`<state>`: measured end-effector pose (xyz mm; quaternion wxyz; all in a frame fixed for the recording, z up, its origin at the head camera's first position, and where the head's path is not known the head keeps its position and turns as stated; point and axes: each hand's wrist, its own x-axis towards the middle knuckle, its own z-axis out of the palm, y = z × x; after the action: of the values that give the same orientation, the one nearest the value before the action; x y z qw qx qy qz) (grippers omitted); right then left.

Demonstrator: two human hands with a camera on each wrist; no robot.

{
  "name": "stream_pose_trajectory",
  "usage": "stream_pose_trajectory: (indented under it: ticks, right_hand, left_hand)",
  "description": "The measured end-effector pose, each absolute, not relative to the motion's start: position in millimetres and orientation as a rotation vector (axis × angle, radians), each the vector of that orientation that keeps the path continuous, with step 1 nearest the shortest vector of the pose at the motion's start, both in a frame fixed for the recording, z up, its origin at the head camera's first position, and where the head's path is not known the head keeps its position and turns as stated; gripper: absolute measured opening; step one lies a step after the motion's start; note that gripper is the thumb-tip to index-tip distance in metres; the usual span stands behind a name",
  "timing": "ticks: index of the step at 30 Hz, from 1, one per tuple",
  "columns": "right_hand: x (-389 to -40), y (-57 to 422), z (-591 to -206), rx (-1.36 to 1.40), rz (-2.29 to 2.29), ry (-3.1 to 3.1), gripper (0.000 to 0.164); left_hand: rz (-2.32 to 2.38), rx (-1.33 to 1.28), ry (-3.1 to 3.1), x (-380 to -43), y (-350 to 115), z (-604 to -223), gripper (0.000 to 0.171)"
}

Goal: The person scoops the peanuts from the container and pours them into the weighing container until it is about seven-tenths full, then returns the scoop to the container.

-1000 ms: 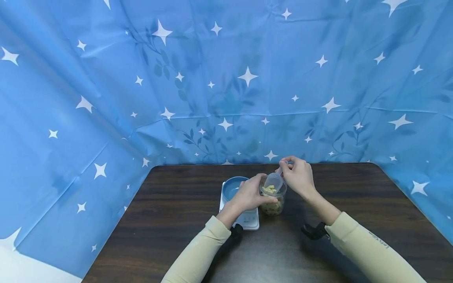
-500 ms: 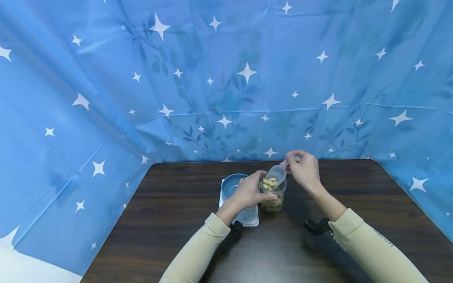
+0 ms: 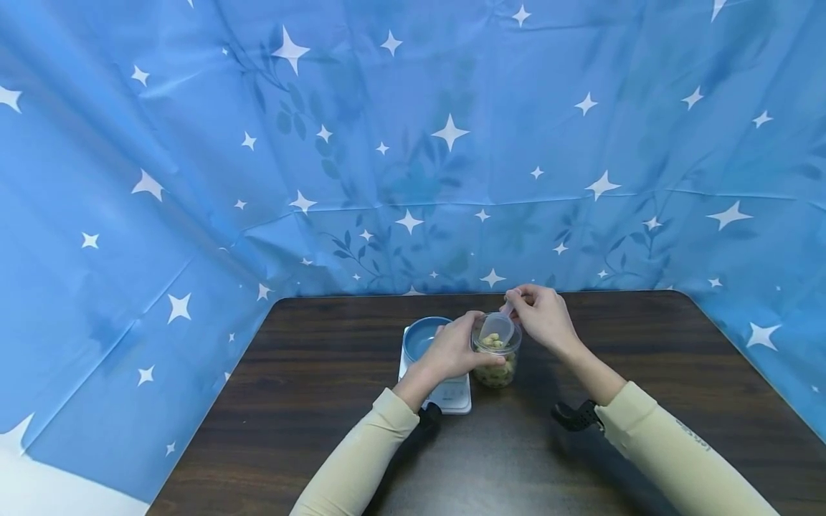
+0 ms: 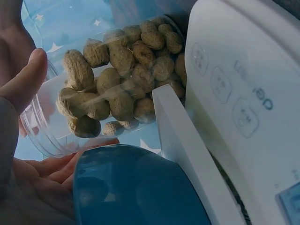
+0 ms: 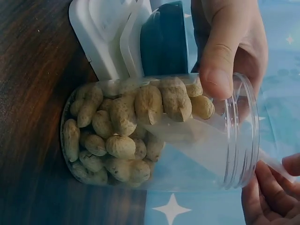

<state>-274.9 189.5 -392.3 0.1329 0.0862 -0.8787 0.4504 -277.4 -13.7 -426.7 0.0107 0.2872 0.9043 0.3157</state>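
Note:
A clear jar (image 3: 495, 378) of unshelled peanuts (image 5: 123, 116) stands upright on the table. My left hand (image 3: 452, 349) grips it near the rim, the thumb on one side and the fingers reaching behind. With thumb and fingers, my right hand (image 3: 543, 317) pinches the handle of a translucent scoop (image 3: 497, 327) above the jar's mouth. The scoop's bowl is down inside the jar, against the peanuts. Just left of the jar, a blue bowl (image 3: 421, 338) sits on a white kitchen scale (image 3: 455, 403), partly hidden behind my left hand.
The dark wooden table (image 3: 310, 401) ends at a back edge close beyond the hands. Behind it hangs a blue curtain (image 3: 413, 172) with white stars. Black straps with camera mounts circle both wrists.
The scoop came up and rightward out of the jar half a second ago, and is now lowered back in with the right hand. The left hand stays on the jar.

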Motion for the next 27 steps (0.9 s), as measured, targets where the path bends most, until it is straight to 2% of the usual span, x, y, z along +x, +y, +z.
stream_pose_trajectory:
  ticks: [10,19,27]
  right_hand:
    - [-273.6,188.3,-394.4,0.409,1.118,-2.494,0.027]
    - [-275.9,190.5,-399.3,0.148,1.333,-2.411,0.03]
    - [-275.3,192.4,-400.6,0.165,1.413,-2.42,0.032]
  left_hand:
    - [0.989,0.904,2.824,-276.9,-12.4,-427.0,0.082]
    - [0.991,0.906,2.834,-276.8,-13.6,-427.6,0.081]
    - [0.983,0.899,2.84,-277.3,-12.3,-426.8,0.08]
